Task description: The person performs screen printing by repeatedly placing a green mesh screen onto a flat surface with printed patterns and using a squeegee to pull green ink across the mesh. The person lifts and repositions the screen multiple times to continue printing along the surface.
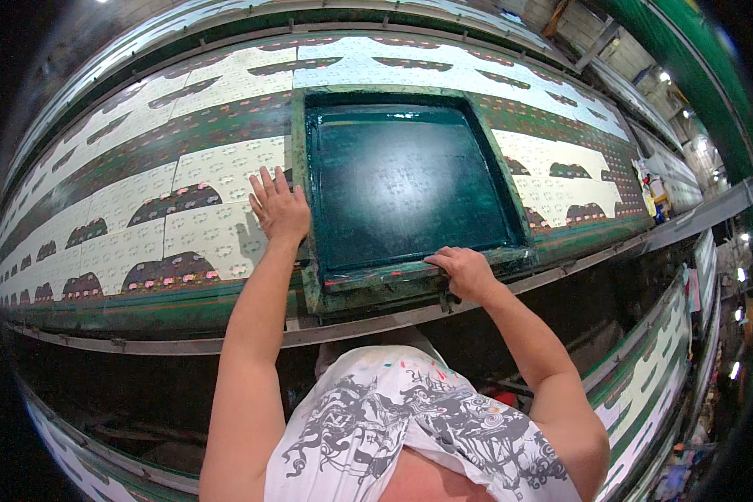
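A square printing screen (410, 192) with a dark green, glossy wet-looking face lies on the long table, set in a stained raised frame (376, 279). My left hand (281, 209) is open with its fingers spread, over the pale panels just beside the frame's left side; whether the palm touches the frame is unclear. At the frame's near edge, toward its right corner, my right hand (463, 272) is closed around the rim, thumb side up. Pale yellow fabric panels (213, 238) with small printed motifs and dark arched gaps lie on both sides of the screen.
A metal rail (184, 345) runs along the table's near edge. More long tables with pale panels stand behind me, as at the lower right (644, 402). Small containers (661, 205) sit at the table's right end. Green sheeting (690, 50) hangs at the upper right.
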The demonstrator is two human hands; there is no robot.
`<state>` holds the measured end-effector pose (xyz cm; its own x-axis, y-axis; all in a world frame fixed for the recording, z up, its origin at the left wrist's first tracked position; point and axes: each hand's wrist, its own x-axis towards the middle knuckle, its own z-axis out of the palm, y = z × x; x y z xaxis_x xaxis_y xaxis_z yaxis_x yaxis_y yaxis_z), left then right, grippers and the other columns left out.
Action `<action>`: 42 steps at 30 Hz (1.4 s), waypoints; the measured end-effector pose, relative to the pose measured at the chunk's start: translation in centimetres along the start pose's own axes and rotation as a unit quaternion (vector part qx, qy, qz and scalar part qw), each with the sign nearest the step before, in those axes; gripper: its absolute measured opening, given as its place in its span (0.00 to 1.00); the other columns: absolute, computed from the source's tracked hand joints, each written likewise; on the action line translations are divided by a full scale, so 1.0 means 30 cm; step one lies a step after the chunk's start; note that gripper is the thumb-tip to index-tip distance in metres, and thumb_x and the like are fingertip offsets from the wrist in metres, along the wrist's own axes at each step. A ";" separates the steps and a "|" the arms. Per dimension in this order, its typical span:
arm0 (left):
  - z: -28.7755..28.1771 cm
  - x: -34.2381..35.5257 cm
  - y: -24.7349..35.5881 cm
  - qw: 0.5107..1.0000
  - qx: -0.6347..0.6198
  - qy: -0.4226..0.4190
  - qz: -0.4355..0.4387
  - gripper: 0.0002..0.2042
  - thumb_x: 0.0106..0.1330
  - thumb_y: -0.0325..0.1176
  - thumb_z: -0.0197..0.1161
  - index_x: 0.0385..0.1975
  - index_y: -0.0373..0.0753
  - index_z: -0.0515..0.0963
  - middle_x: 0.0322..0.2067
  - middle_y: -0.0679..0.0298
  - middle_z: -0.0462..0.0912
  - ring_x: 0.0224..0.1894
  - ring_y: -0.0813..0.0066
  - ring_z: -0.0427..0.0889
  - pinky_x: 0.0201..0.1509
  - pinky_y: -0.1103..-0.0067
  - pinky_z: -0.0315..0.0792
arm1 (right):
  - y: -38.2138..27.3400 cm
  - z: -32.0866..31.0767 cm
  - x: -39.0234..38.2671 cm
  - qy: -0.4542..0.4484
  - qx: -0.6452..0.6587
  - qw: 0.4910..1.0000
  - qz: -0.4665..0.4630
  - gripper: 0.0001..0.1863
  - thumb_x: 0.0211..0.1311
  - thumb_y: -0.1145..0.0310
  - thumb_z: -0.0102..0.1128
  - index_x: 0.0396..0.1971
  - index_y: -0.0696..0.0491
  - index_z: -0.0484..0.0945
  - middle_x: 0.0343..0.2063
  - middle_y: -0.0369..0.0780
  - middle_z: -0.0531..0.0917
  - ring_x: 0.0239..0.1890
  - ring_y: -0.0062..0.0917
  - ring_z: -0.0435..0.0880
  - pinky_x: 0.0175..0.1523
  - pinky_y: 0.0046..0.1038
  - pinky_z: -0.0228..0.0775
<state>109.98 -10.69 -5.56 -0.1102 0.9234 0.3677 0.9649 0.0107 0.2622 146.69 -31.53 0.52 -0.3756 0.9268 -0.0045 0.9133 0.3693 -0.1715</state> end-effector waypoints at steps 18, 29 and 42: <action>0.019 -0.016 -0.064 0.999 -0.049 0.014 0.008 0.37 0.84 0.54 0.54 0.82 0.34 0.62 0.83 0.43 0.58 0.85 0.35 0.50 0.84 0.47 0.48 | 0.341 0.047 0.663 0.187 -0.030 0.980 -0.065 0.26 0.58 0.80 0.65 0.57 0.48 0.87 0.49 0.42 0.89 0.51 0.41 0.90 0.58 0.41 0.80; -0.016 -0.018 -0.029 0.999 -0.026 -0.008 -0.030 0.37 0.82 0.51 0.59 0.83 0.35 0.61 0.84 0.44 0.56 0.86 0.37 0.49 0.84 0.43 0.49 | 0.645 -0.016 1.161 0.174 -0.049 0.982 -0.049 0.21 0.63 0.77 0.63 0.55 0.45 0.88 0.47 0.43 0.89 0.51 0.43 0.90 0.56 0.45 0.83; -0.029 -0.027 -0.034 1.000 -0.004 -0.017 -0.017 0.37 0.82 0.50 0.58 0.83 0.35 0.60 0.84 0.45 0.56 0.85 0.38 0.50 0.85 0.44 0.48 | 0.762 -0.105 1.277 0.103 -0.033 0.992 -0.063 0.20 0.65 0.72 0.66 0.57 0.44 0.88 0.46 0.41 0.89 0.52 0.43 0.90 0.57 0.47 0.83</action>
<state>108.87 -11.78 -5.35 -0.1337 0.9353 0.3275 0.9590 0.0388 0.2808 153.66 12.63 -0.49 -0.4540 0.8648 0.2146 0.8718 0.4808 -0.0932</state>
